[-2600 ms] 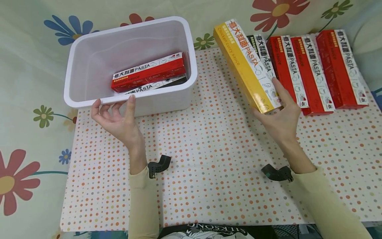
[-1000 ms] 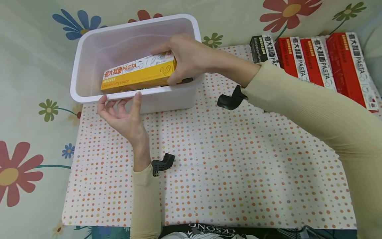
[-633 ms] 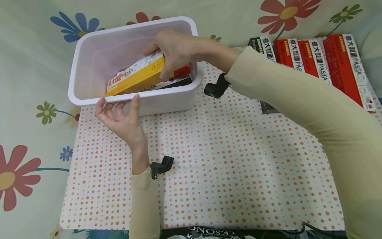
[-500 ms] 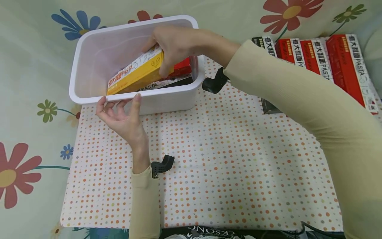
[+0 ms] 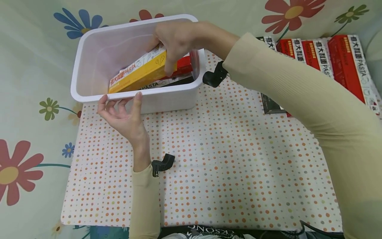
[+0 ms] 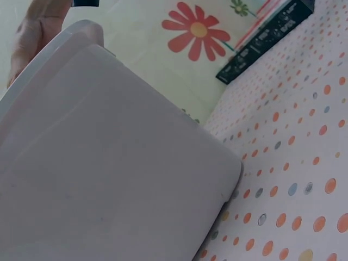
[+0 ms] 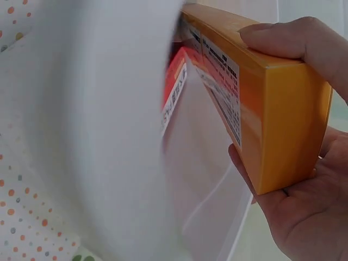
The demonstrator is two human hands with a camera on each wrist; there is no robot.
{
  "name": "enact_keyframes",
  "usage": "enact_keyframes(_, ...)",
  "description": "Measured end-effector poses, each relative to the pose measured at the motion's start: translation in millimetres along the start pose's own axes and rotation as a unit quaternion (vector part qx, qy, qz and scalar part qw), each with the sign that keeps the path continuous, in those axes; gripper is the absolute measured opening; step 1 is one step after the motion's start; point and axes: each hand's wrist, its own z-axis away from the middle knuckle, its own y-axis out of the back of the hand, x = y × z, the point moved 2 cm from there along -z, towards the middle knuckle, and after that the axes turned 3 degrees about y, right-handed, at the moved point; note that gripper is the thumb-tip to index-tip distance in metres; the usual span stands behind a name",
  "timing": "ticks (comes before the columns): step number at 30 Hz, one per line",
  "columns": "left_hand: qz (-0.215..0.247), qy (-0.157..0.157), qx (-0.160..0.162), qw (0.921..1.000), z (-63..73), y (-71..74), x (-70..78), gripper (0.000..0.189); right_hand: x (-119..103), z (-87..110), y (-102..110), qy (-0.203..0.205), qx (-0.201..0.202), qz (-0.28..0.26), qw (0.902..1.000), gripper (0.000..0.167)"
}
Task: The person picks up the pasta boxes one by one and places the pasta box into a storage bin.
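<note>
A white plastic bin [image 5: 167, 104] stands at the back left of the table. My left hand [image 5: 126, 124] holds its front rim, palm up, two fingertips over the edge and the others under it. My right hand [image 5: 176, 41] reaches inside, gripping the end of a yellow pasta box [image 5: 137, 74] between thumb and fingers. The yellow box is tilted, its far left end low in the bin and the gripped end raised. Under it lie a red pasta box [image 5: 184, 64] and a black pasta box [image 5: 185, 80], both partly covered. The right wrist view shows the yellow box's orange end face [image 7: 296, 128] in the hand.
At the back right, a black pasta box [image 5: 271, 105] and several red pasta boxes [image 5: 344, 66] lie side by side, partly hidden by the right sleeve [image 5: 298, 89]. A dotted cloth covers the table [image 5: 232, 166]. A flowered curtain [image 5: 232, 16] hangs behind.
My right hand has carried the yellow pasta box from the right-hand row into the bin, first lying flatter, then tilted with its right end raised. My left hand stays at the rim.
</note>
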Motion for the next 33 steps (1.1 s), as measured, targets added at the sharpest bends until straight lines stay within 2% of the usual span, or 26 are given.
enact_keyframes(12,-0.003,0.0,0.004,1.0,-1.5,-2.1,0.5,0.078,10,2.4,-4,-0.015,-0.018,-0.02,0.9995,0.097)
enact_keyframes(16,-0.005,0.001,0.005,1.0,-1.5,-1.7,0.7,0.078,10,2.4,-4,-0.018,-0.024,-0.026,0.9992,0.098)
enact_keyframes(23,-0.008,0.001,0.006,1.0,-0.6,-1.3,0.0,0.078,12,3.9,-5,0.008,-0.036,-0.028,0.9989,0.089)
enact_keyframes(26,-0.008,0.0,0.004,1.0,-0.2,-1.5,-0.7,0.077,14,5.1,-5,0.011,-0.038,-0.021,0.999,0.091)
enact_keyframes(29,-0.009,-0.001,0.002,1.0,-0.3,-2.0,-1.3,0.077,17,7.2,-4,-0.009,-0.046,-0.048,0.9978,0.094)
enact_keyframes(33,-0.01,-0.003,0.0,0.9999,-1.3,-2.6,-1.9,0.076,21,10.1,-3,-0.028,-0.022,-0.106,0.9937,0.09)
